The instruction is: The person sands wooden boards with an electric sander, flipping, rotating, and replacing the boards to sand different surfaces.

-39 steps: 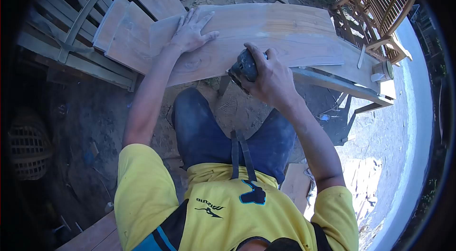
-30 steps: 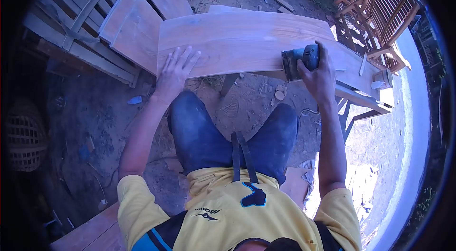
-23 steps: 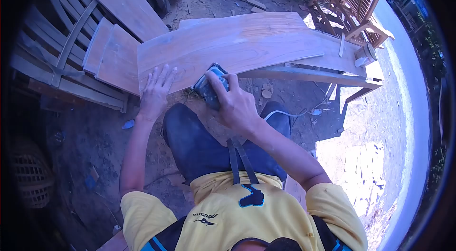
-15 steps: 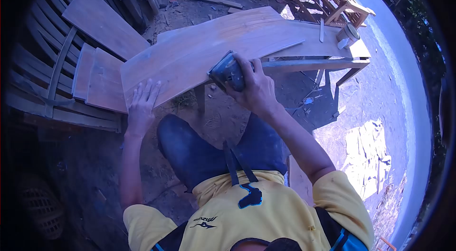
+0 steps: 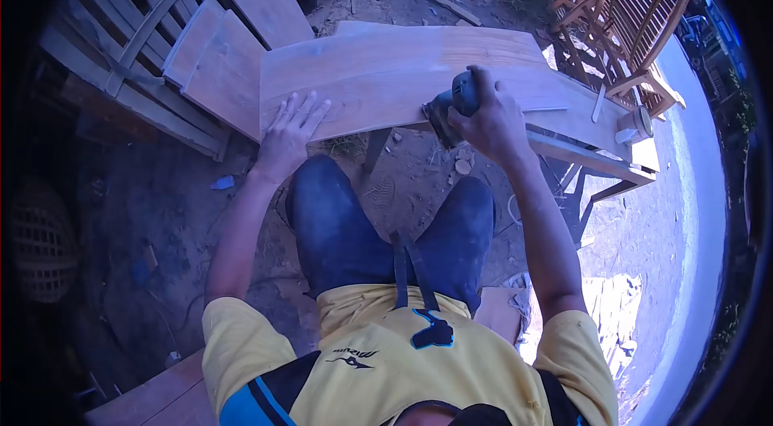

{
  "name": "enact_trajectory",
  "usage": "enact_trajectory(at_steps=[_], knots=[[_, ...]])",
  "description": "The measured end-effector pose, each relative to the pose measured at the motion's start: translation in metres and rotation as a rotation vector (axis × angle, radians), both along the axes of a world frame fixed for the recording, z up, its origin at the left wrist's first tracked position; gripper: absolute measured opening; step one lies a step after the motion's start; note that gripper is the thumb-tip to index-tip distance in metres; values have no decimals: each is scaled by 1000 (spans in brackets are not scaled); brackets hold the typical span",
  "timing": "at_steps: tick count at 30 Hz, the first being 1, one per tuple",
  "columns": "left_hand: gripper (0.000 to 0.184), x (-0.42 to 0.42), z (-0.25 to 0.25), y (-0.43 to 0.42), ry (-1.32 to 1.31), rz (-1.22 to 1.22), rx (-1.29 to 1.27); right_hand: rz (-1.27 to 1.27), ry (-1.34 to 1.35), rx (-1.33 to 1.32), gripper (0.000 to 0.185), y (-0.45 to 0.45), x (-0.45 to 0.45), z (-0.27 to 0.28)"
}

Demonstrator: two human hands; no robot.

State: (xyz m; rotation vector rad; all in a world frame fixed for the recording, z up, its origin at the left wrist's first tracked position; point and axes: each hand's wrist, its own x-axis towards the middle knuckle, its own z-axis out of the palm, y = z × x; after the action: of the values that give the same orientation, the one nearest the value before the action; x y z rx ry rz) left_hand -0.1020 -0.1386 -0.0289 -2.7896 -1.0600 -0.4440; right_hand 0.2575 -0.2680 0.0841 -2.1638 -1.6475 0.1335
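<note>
A long flat wooden board (image 5: 362, 64) lies on a low wooden table (image 5: 580, 154). My left hand (image 5: 291, 134) rests flat on the board's near left corner, fingers spread. In my right hand (image 5: 493, 122) is a dark power sander (image 5: 452, 104), with my fingers wrapped round its body. The sander is tilted at the board's near edge, and its pad side faces partly toward the left and down. Whether the pad touches the edge I cannot tell.
More boards (image 5: 229, 64) lean on a slatted wooden piece (image 5: 145, 39) at the left. A can (image 5: 634, 126) and a thin stick (image 5: 598, 104) sit on the table's right end. Slatted chairs (image 5: 636, 15) stand at the back right. A woven basket (image 5: 44, 253) is at far left.
The view has swung, so the scene appears shifted right. The sander has tipped further onto its side at the board's near edge. My left hand stays on the board's corner.
</note>
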Motion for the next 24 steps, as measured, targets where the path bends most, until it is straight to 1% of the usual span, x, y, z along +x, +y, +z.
enact_trajectory(at_steps=[2,3,4,6,7,9,10,12,14,16,18,19,21,22,24], knots=[[85,1,2,1,19,2,2,204,2,66,87,15,-48,-6],[85,2,2,2,12,10,3,273,-8,42,86,20,-71,-5],[85,2,2,3,5,12,-16,375,72,45,87,27,-86,-5],[85,-2,4,1,-3,22,-39,423,26,-1,79,29,-103,5],[81,-2,4,1,5,8,-37,431,21,-6,79,28,-102,2],[77,-2,4,3,0,-1,-38,310,-5,81,79,24,-82,-6],[76,-2,5,4,0,-4,-26,311,-11,71,79,21,-69,-8],[76,-4,0,4,0,-8,-31,59,-9,157,81,13,-52,-12],[82,-2,-2,7,-30,-15,-17,19,-2,167,81,6,-64,-19],[82,-1,0,8,-31,-15,-25,-27,7,195,81,-1,-88,-23],[82,-1,2,8,-22,-25,-32,127,19,173,80,-9,-121,-31],[82,-1,3,8,-17,-20,-37,113,26,169,80,-12,-123,-34],[82,-1,3,9,-14,-28,-54,204,26,209,78,-16,-125,-38],[81,-1,3,9,-21,-29,-46,193,26,199,78,-15,-118,-37],[81,-3,2,9,-28,-39,-46,-25,-32,177,79,-10,-79,-30]])
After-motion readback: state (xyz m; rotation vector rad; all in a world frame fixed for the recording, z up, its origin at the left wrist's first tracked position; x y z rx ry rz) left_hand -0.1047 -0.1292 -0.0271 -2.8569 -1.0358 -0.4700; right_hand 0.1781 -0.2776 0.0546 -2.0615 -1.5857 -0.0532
